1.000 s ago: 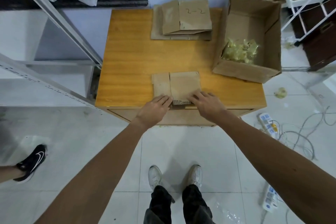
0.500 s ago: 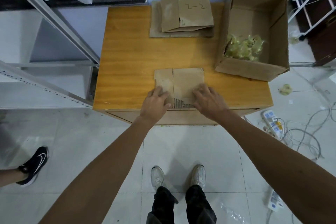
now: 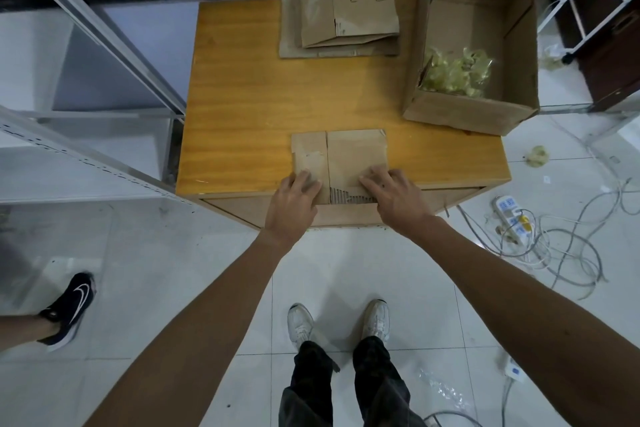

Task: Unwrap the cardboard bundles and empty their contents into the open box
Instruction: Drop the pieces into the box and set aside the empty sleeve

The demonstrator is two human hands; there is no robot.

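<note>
One head-worn wide-angle view looks steeply down from standing height onto the table (image 3: 242, 97)
</note>
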